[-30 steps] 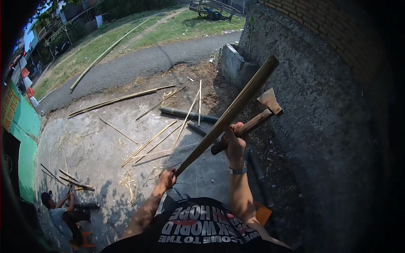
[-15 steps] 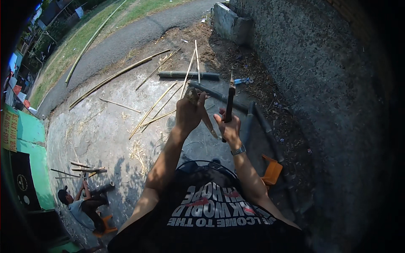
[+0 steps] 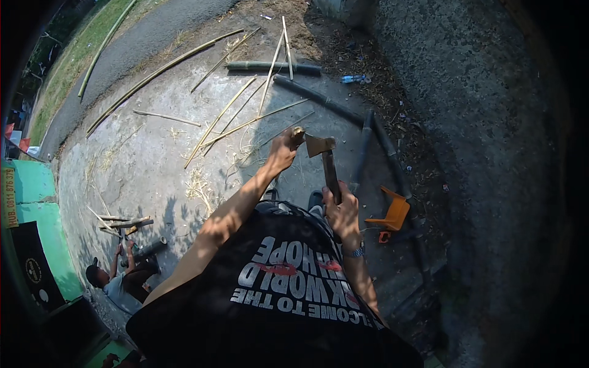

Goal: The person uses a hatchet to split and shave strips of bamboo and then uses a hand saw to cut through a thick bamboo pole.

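Observation:
My right hand [image 3: 342,211] is wrapped round the dark handle of a hatchet [image 3: 331,173]. Its broad metal head points up and its blade faces left. Just left of the blade, my left hand [image 3: 282,153] grips a short piece of wood [image 3: 298,132], whose pale cut end shows above the fist; the fist hides much of it. The hatchet edge is close to this piece, and I cannot tell whether they touch. Both hands are in front of my body, over the concrete ground.
Long split bamboo strips [image 3: 219,122] lie ahead. Dark bamboo poles [image 3: 319,97] lie beyond and to the right. A plastic bottle [image 3: 354,79] lies near the rough wall [image 3: 454,104]. An orange stool [image 3: 392,211] is at my right; another person [image 3: 116,285] works at the lower left.
The hatchet has turned, so its blade now faces the wood piece in my left hand. My right hand has moved lower, and the view has tilted nearer my feet.

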A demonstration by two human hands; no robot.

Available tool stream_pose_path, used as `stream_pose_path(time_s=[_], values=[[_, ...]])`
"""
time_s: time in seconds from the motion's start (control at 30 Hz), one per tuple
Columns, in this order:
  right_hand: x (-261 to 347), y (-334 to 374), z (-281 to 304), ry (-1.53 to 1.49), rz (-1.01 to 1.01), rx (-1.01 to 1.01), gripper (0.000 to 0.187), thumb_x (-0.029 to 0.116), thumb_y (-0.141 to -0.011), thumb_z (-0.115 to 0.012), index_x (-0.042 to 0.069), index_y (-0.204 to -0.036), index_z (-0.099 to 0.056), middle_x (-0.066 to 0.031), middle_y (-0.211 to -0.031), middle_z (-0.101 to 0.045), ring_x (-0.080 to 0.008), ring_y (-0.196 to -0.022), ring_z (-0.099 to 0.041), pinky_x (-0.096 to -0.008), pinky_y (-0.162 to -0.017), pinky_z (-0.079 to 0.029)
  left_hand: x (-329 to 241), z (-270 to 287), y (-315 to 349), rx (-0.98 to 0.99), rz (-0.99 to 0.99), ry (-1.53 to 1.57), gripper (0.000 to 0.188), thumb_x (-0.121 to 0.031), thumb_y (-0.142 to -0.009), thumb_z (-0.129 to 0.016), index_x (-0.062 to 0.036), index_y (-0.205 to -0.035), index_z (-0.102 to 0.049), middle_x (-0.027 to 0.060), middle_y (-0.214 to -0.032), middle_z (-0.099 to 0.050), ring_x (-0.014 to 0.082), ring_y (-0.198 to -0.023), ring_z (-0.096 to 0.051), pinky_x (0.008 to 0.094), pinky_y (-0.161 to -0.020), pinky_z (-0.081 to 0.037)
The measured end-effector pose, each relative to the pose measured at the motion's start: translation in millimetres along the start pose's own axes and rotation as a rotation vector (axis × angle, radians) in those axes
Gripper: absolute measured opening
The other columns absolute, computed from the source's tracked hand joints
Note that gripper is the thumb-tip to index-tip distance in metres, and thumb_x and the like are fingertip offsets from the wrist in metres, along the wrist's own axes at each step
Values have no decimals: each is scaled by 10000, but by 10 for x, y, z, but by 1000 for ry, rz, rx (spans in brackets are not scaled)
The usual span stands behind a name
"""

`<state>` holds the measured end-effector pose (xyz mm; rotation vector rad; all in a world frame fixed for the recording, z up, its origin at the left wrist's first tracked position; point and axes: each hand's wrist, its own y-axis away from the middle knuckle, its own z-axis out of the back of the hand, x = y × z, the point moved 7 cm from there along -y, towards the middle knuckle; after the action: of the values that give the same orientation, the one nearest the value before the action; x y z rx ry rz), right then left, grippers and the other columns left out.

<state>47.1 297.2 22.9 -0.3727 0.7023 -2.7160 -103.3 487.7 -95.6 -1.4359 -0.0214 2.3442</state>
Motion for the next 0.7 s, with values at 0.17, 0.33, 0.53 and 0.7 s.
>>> stream_pose_path(time_s=[0.17, 0.33, 0.53, 0.7], values=[[220, -241, -96, -535, -670, 181, 284, 224, -1015, -613, 13, -1205, -610, -178, -691, -623, -369, -613, -636, -448, -581, -477, 43, 210, 221, -83, -135, 4, 382, 31, -788, -658, -19, -1161, -590, 256, -1018, -660, 478, -932, -654, 489, -776, -532], [388, -272, -284, -549, -782, 193, 314, 243, -1023, -608, -27, -1185, -610, -161, -751, -668, -339, -683, -680, -427, -659, -524, 102, 243, 389, -86, -57, 63, 263, 10, -844, -651, -21, -1097, -585, 243, -952, -634, 476, -911, -635, 496, -755, -517], [557, -356, -235, -527, -793, 178, 326, 216, -1005, -628, -41, -1202, -597, -223, -780, -687, -408, -715, -700, -468, -653, -534, 118, 328, 474, -113, -74, 58, 183, -56, -906, -655, -43, -1079, -595, 231, -927, -630, 466, -893, -631, 497, -741, -507], [597, -402, -233, -524, -786, 193, 318, 221, -1003, -630, -39, -1185, -606, -222, -769, -681, -409, -710, -698, -463, -640, -532, 91, 399, 495, -109, -76, 54, 189, -52, -921, -662, -45, -1100, -603, 219, -954, -646, 451, -903, -645, 482, -751, -520]])
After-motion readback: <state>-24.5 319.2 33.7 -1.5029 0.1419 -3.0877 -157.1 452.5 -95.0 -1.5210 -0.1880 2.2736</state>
